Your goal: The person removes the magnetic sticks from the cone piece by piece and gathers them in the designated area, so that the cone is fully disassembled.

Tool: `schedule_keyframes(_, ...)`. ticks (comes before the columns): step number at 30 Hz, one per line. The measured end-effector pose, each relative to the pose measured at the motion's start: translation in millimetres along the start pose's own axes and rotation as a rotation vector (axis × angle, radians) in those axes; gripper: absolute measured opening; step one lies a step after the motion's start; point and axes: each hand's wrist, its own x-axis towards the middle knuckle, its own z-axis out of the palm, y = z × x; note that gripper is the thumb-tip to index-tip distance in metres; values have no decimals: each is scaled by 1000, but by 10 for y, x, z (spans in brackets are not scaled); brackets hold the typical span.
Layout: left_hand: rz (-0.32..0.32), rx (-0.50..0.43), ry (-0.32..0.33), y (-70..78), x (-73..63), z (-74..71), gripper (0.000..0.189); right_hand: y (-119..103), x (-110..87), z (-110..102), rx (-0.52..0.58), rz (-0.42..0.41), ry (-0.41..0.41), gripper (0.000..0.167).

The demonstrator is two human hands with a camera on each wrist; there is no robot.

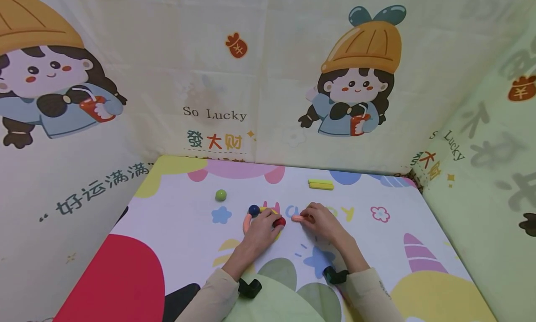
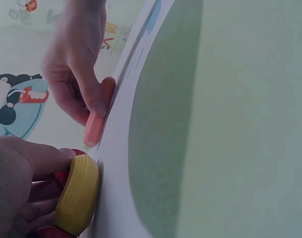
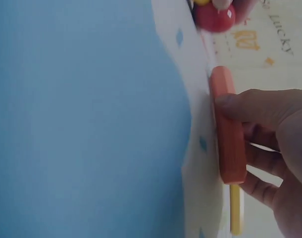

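My left hand [image 1: 258,230] pinches a glossy red ball [image 1: 279,222] at the right side of a small ring of toy pieces. In that ring are a dark blue ball [image 1: 254,211], a curved salmon-pink stick [image 1: 247,224] and curved yellow pieces, one yellow piece [image 2: 79,196] showing large beside my left fingers in the left wrist view. To the right, my right hand [image 1: 321,220] grips a straight salmon-pink stick [image 3: 228,131] between thumb and fingers. Its free end points at the red ball, with a small gap between them. My left fingers partly hide the ring.
A green ball [image 1: 220,195] lies at the back left of the patterned table [image 1: 184,210]. Yellow sticks [image 1: 321,184] lie side by side behind my right hand. A printed cloth wall [image 1: 268,80] closes off the back and sides.
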Motion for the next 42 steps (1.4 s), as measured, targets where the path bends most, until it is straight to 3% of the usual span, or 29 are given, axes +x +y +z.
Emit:
schedule_keyframes(6,-5,-4,-17,-9,-1,9,29,171,89,-54,-28,-46,53,21)
schedule_keyframes(13,-12,-13,-19,-4,-2,-10,29,330,193,-137,-42,-19,61,24)
schedule_keyframes(19,-11,-12,-19,-11,-3,-6,29,441,260,-185,-88,-50,107,22)
schedule_keyframes(26,2,-26,-13,-2,-8,-15,28,542,349,-236,-131,2,91,23)
schedule_keyframes(34,0,-30,-19,-10,-1,-25,28,618,453,-285,-193,-33,115,21)
schedule_keyframes(42,-18,-23,-41,14,-8,-39,29,614,527,-301,-236,32,46,25)
